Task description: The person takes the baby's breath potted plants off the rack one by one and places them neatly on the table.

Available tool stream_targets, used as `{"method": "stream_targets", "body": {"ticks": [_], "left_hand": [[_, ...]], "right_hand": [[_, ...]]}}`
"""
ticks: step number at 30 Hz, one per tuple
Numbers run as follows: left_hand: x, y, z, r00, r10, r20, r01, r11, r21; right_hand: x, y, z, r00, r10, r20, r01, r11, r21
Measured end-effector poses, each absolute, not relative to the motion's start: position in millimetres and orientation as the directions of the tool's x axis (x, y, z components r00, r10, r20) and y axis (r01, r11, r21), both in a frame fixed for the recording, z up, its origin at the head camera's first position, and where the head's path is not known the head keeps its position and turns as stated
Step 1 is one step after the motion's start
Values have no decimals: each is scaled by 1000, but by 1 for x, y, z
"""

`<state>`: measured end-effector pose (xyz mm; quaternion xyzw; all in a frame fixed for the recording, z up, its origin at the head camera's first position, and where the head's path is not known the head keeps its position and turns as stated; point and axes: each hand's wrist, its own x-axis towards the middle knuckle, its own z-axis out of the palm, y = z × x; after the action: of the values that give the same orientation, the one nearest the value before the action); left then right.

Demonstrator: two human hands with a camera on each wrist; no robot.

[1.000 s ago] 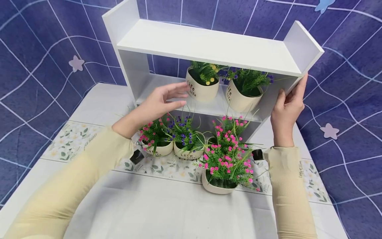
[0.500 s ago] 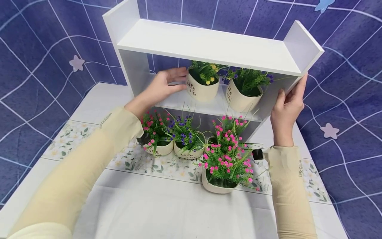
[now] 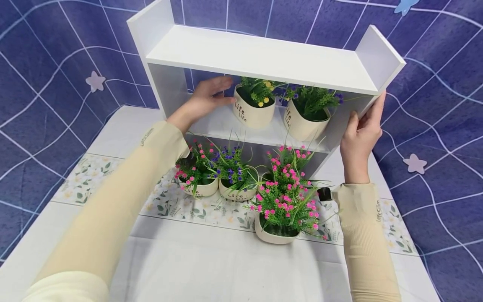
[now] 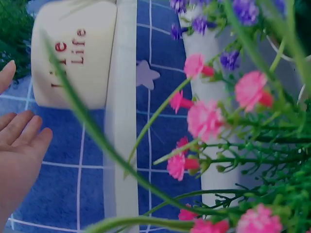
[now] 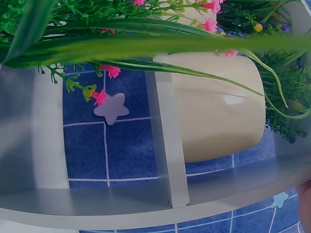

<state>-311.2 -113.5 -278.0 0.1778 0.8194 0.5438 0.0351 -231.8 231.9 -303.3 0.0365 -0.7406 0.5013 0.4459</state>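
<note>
My left hand (image 3: 205,100) reaches into the middle level of a white shelf (image 3: 260,52), its fingers loosely extended beside a cream flowerpot (image 3: 254,113) with yellow flowers. In the left wrist view, a gap shows between those fingers and the lettered pot (image 4: 80,63). My right hand (image 3: 361,140) grips the shelf's right side panel (image 3: 383,65), thumb at the front edge and fingers along the outer side. To the right on the same board stands a second cream flowerpot (image 3: 306,125) with purple flowers.
Below, a pink-flowered pot (image 3: 200,188) and a purple-flowered pot (image 3: 238,192) stand side by side. Another pot with pink flowers (image 3: 277,235) stands farther forward on the white table (image 3: 211,264). A blue gridded cloth (image 3: 56,92) hangs behind.
My left hand has moved up and deeper into the middle level, beside the yellow-flowered pot. The right hand keeps its grip on the side panel. The pots have stayed put.
</note>
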Motion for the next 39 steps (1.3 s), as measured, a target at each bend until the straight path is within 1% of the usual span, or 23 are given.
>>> {"method": "stream_targets", "body": {"ticks": [3, 8, 15, 19, 24, 28, 33, 36, 39], "left_hand": [[-316, -115, -279, -939, 331, 97, 220, 356, 908], [-320, -117, -284, -930, 364, 58, 200, 367, 908], [-316, -119, -292, -911, 406, 75, 222, 329, 918], [-304, -122, -293, -911, 402, 91, 246, 352, 903], [-278, -124, -289, -914, 391, 104, 269, 395, 878], [-257, -121, -287, -918, 381, 107, 266, 393, 880], [-234, -116, -284, -924, 368, 103, 247, 369, 896], [-228, -114, -282, -929, 352, 112, 251, 378, 891], [-232, -112, -281, -938, 323, 125, 251, 383, 889]], "right_hand": [[-232, 231, -303, -599, 392, 698, -499, 499, -709], [-231, 230, -303, -601, 385, 700, -503, 498, -706], [-228, 230, -302, -606, 404, 685, -492, 486, -722], [-227, 229, -300, -613, 419, 669, -482, 473, -738], [-219, 222, -292, -621, 437, 651, -485, 438, -757], [-211, 216, -287, -624, 432, 651, -495, 426, -757], [-211, 216, -286, -627, 441, 642, -495, 410, -766], [-213, 218, -288, -624, 445, 642, -494, 413, -765], [-218, 223, -292, -620, 446, 645, -496, 415, -763]]}}
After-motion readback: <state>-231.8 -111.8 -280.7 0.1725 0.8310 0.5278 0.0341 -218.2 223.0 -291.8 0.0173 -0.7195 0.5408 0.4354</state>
